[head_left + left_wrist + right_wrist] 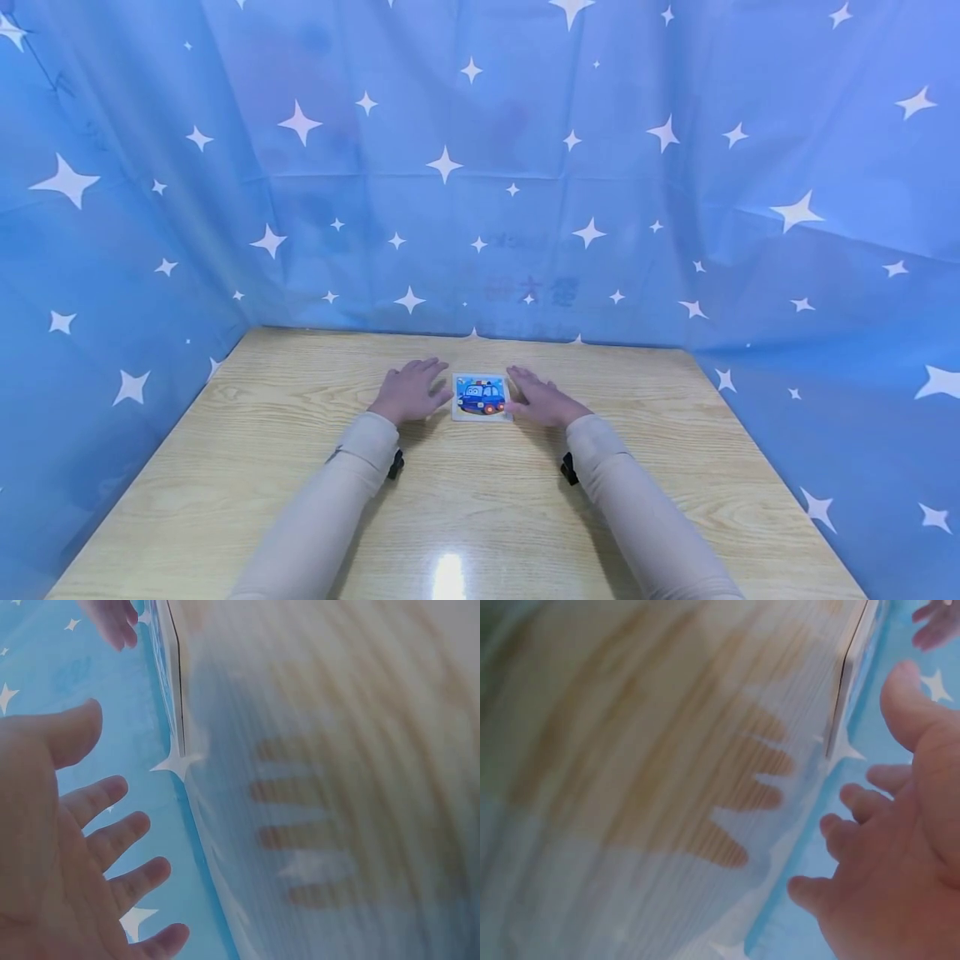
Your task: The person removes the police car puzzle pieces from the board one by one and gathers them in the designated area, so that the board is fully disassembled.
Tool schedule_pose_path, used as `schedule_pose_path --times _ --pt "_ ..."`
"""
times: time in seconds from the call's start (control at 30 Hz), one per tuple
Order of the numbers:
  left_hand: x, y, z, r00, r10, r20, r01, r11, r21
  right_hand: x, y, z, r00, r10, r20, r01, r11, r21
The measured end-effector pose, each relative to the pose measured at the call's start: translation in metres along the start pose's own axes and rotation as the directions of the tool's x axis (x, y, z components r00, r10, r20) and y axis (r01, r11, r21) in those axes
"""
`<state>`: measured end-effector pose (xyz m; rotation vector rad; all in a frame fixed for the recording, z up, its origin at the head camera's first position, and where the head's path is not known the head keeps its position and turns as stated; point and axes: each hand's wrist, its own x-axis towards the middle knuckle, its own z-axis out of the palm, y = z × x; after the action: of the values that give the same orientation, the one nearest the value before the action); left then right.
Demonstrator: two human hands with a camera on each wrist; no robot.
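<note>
Between the left hand (408, 392) and the right hand (546, 402), the board (480, 398) lies on the table (487, 483). It looks longer from hand to hand. The right hand is nearer, hiding a bit of edge. Both hands are loose, gripping nothing.

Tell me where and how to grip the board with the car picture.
Probably best to pinch the board by its left and right edges, bringing the left hand in from the left and the right hand from the right. It lies flat on the table, thin and straight-sided, and the hands flank those edges.
</note>
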<state>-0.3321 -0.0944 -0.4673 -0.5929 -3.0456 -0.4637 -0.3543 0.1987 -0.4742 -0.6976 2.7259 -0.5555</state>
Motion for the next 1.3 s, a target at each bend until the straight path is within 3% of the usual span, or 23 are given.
schedule_pose_path --times 0.37,0.6,0.9,1.3 --pt "0.006 0.005 0.007 0.998 -0.016 0.066 0.016 1.000 -0.002 0.002 0.003 0.000 0.998 0.016 0.063 -0.017 1.000 0.013" --pt "0.008 0.010 0.007 0.997 -0.023 0.074 0.023 1.000 0.003 0.002 0.001 0.000 0.996 0.000 0.093 0.002 1.000 -0.023" --pt "0.014 0.012 0.008 0.995 -0.032 0.090 0.035 0.999 -0.035 0.002 -0.003 -0.003 0.988 0.035 0.148 -0.028 0.998 -0.054" --pt "0.025 0.014 0.009 0.995 -0.024 0.101 0.027 0.999 -0.033 0.007 -0.007 -0.001 0.987 0.049 0.150 -0.040 0.997 -0.059"
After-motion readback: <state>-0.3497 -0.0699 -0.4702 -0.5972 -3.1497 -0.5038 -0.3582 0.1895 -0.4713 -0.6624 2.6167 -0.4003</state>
